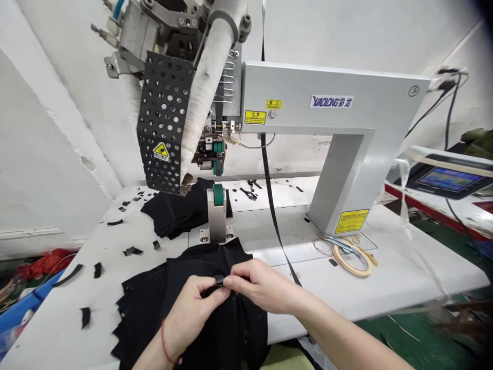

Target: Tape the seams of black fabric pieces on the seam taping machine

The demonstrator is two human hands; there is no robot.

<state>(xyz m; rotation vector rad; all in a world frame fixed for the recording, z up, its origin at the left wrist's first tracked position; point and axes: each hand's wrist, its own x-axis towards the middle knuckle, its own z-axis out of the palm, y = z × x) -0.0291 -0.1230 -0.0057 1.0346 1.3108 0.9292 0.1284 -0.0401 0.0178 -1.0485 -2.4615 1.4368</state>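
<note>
My left hand (194, 308) and my right hand (265, 288) meet over a stack of black fabric pieces (185, 267) at the table's front. Thumb and fingers of each are pinched together on the top black fabric piece (231, 257). Between the fingertips shows a small, shiny dark strip (219, 280); whether it is loose or stuck to the cloth I cannot tell. Just beyond the stack stands a metal post with a green roller (218, 195). Part of the cloth is hidden under my hands.
A grey taping machine (300, 97) spans the white table (292, 308), its perforated guard (165, 123) hanging at left. A black tape (271, 200) runs down behind my right hand. More black fabric (173, 213), scraps (133, 251), scissors (339, 243) and a tape roll (362, 272) lie about.
</note>
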